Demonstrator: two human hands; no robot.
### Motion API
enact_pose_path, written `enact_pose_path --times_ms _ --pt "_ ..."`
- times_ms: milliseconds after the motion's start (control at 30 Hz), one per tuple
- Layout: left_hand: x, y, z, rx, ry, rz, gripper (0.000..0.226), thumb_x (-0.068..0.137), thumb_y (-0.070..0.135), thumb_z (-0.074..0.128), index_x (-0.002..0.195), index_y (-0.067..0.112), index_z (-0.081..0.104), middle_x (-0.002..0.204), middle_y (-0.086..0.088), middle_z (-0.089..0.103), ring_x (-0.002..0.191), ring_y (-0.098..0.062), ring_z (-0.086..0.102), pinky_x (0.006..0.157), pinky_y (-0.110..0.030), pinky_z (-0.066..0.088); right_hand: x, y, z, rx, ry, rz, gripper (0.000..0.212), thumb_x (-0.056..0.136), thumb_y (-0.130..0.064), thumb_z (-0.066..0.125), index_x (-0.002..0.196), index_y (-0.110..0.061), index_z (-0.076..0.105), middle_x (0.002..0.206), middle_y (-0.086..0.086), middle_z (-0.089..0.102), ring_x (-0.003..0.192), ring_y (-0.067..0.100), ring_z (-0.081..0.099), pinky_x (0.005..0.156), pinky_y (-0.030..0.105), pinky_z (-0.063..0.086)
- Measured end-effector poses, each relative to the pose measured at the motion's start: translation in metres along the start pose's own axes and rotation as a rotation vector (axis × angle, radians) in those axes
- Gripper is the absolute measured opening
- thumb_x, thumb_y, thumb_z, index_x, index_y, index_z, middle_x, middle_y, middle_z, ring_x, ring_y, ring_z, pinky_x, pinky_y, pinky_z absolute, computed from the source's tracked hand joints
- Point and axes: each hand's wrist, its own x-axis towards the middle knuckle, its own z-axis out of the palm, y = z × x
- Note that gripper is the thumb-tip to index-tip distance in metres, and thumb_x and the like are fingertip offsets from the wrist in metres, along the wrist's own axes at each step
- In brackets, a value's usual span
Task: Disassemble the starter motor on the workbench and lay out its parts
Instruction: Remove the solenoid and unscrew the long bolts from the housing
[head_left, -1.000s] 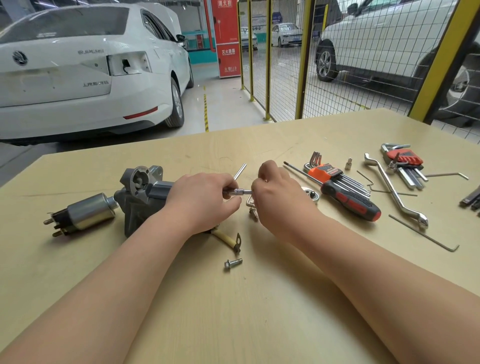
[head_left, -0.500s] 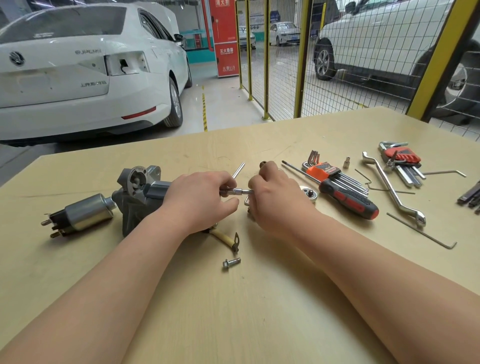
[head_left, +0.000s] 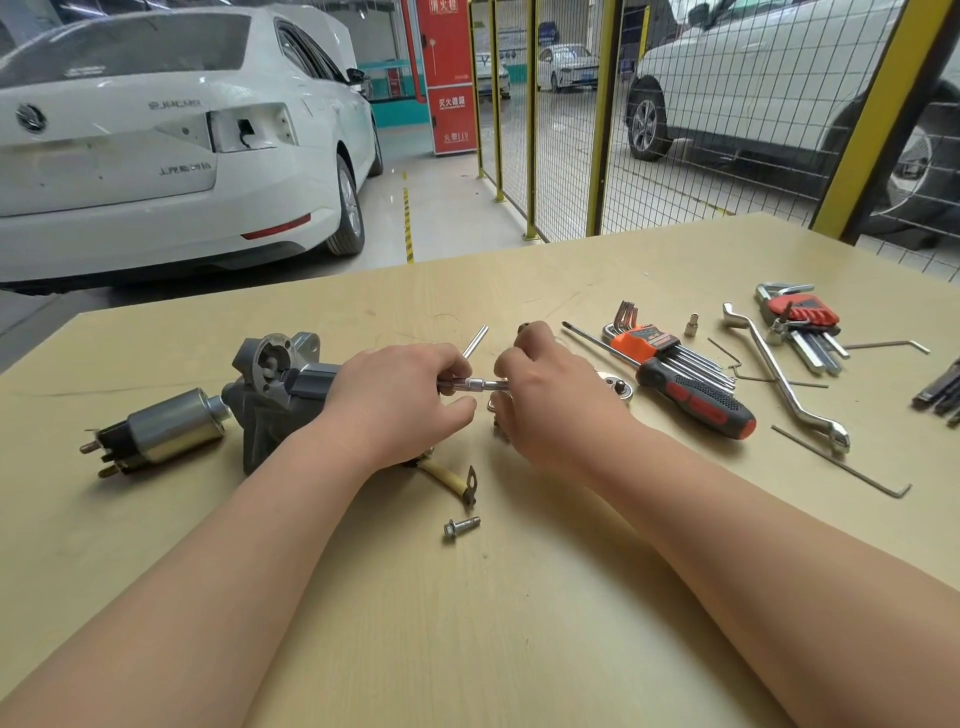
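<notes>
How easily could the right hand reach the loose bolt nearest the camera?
Probably yes: the loose bolt lies uncovered on the workbench, though the right hand grips a metal bar.

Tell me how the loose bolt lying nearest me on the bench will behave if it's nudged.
The bolt lies on its side, so it would probably roll, curving because its flanged head is wider than the shank. It looks like solid metal, so stiff. Small and smooth, it may slip from a pinch.
</notes>
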Motion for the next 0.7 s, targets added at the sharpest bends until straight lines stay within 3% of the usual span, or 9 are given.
enact_pose_path --times_ms 100,167,267,367,433,500,567,700 --pt "0.0003 0.0 0.0003 0.004 0.001 -0.003 0.024 0.079 0.048 0.054 0.101 0.039 0.058 0.095 0.019 0.063 0.092 -0.01 0.057 0.073 -0.027 0.033 0.0 0.0025 0.0019 0.005 -0.019 -0.023 0.019 0.094 -0.021 0.047 0.103 -0.005 0.054 0.117 0.01 0.037 0.099 0.029 0.044 0.075 0.036 0.042" --pt "0.0006 -0.0003 0.0003 0.006 -0.002 -0.003 0.024 0.079 0.049 0.054 0.101 0.039 0.058 0.095 0.019 0.064 0.093 -0.01 0.057 0.073 -0.028 0.034 0.0007 0.0028 0.0019 -0.02 0.003 -0.022 0.014 0.093 -0.017 0.049 0.102 -0.007 0.053 0.115 0.007 0.038 0.098 0.027 0.044 0.068 0.037 0.043" --pt "0.0002 -0.0007 0.0006 0.001 -0.004 -0.002 0.024 0.079 0.049 0.054 0.101 0.039 0.058 0.095 0.019 0.064 0.092 -0.01 0.057 0.073 -0.028 0.034 0.002 0.0017 0.0014 -0.102 0.037 -0.008 0.01 0.091 -0.017 0.052 0.101 -0.012 0.05 0.108 0.004 0.043 0.073 0.022 0.042 0.05 0.031 0.03" --pt "0.0007 -0.0007 0.0003 0.005 -0.003 0.003 0.024 0.079 0.049 0.054 0.101 0.039 0.058 0.095 0.019 0.064 0.092 -0.01 0.057 0.072 -0.028 0.035 0.0042 0.0022 0.0011 -0.12 0.066 0.03 0.013 0.09 -0.019 0.053 0.101 -0.014 0.049 0.106 0.003 0.044 0.049 0.02 0.029 0.042 0.028 0.016" --pt "0.0007 -0.0008 -0.0002 0.006 -0.007 0.003 0.025 0.08 0.05 0.053 0.102 0.039 0.058 0.095 0.019 0.064 0.092 -0.009 0.056 0.072 -0.028 0.035 0.0044 0.0032 0.0026 -0.067 0.078 0.03 0.022 0.088 -0.025 0.055 0.106 -0.014 0.049 0.11 0.005 0.043 0.057 0.021 0.036 0.048 0.03 0.025" --pt "0.0002 -0.0007 -0.0003 0.002 -0.009 0.003 0.025 0.08 0.05 0.053 0.102 0.04 0.058 0.094 0.019 0.063 0.091 -0.009 0.056 0.071 -0.028 0.034 0.0035 0.0039 0.0054 0.012 0.062 0.021 0.033 0.087 -0.029 0.055 0.116 -0.014 0.049 0.117 0.007 0.042 0.088 0.026 0.047 0.072 0.034 0.036" --pt "-0.0002 -0.0007 -0.0003 0.0 -0.008 0.003 0.025 0.08 0.05 0.054 0.102 0.04 0.058 0.092 0.019 0.062 0.09 -0.009 0.055 0.07 -0.028 0.033 0.0031 0.0043 0.006 0.05 0.052 0.013 0.035 0.088 -0.026 0.053 0.121 -0.013 0.05 0.122 0.008 0.039 0.108 0.029 0.042 0.087 0.036 0.032" --pt "-0.0003 -0.0008 -0.0006 0.003 -0.007 0.0 0.025 0.08 0.05 0.054 0.102 0.04 0.057 0.094 0.019 0.062 0.09 -0.009 0.055 0.07 -0.028 0.031 0.004 0.0042 0.0038 -0.035 0.059 -0.06 0.021 0.089 -0.02 0.055 0.106 -0.009 0.058 0.12 0.007 0.041 0.103 0.027 0.038 0.084 0.036 0.041"
